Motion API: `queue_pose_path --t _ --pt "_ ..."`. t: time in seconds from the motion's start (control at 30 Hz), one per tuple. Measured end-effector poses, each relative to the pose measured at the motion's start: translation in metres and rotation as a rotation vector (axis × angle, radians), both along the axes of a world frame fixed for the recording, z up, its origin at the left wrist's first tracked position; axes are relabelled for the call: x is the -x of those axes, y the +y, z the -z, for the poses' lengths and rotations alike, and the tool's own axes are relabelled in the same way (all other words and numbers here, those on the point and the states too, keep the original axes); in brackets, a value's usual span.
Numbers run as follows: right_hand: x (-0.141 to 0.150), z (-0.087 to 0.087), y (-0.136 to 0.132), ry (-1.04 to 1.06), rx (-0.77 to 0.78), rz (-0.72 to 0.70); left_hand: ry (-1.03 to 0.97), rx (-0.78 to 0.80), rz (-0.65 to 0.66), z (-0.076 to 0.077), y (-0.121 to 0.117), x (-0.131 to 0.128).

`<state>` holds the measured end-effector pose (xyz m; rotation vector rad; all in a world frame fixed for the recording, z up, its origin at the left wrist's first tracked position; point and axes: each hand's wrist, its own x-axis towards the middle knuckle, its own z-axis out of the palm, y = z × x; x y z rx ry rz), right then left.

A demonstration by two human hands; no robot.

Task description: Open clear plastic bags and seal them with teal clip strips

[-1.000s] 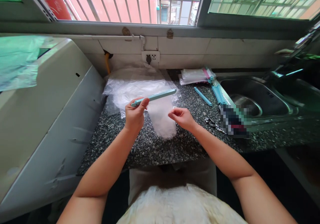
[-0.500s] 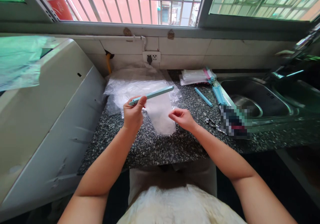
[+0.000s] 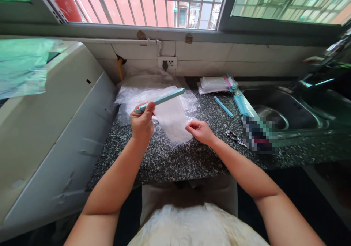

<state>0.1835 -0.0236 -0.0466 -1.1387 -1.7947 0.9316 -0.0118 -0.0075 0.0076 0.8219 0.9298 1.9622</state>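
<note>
My left hand (image 3: 142, 124) is closed round the near-left end of a light blue bag sealing clip (image 3: 168, 97), thumb on top. The clip lies slanted across a translucent plastic bag (image 3: 173, 121), which hangs down from it toward me. At the bag's lower right corner, the fingertips of my right hand (image 3: 202, 131) are pinched together on its edge. Behind the bag, a heap of clear plastic bags (image 3: 131, 89) spreads over the counter. A second light blue sealing clip (image 3: 223, 107) lies loose beyond my right hand.
More blue clips (image 3: 240, 104) lie by the sink (image 3: 282, 105) on the right. A stack of flat plastic bags (image 3: 214, 84) rests near the wall. A blurred-out packet (image 3: 259, 138) sits at the sink's front corner. A pale appliance (image 3: 68, 89) borders the speckled counter (image 3: 175, 165) on the left.
My left hand has shifted slightly left with the clip, and the bag has been drawn tauter between both hands. My right hand has barely moved.
</note>
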Motion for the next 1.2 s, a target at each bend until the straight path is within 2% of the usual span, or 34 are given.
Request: queue_pose_path --t 0.33,1.2 --pt "0.001 0.0 0.0 -0.041 -0.018 -0.005 -0.008 -0.047 -0.067 0.002 0.002 0.005" --pt "0.001 0.003 -0.001 -0.126 -0.042 -0.023 0.007 -0.069 -0.096 0.001 0.003 0.012"
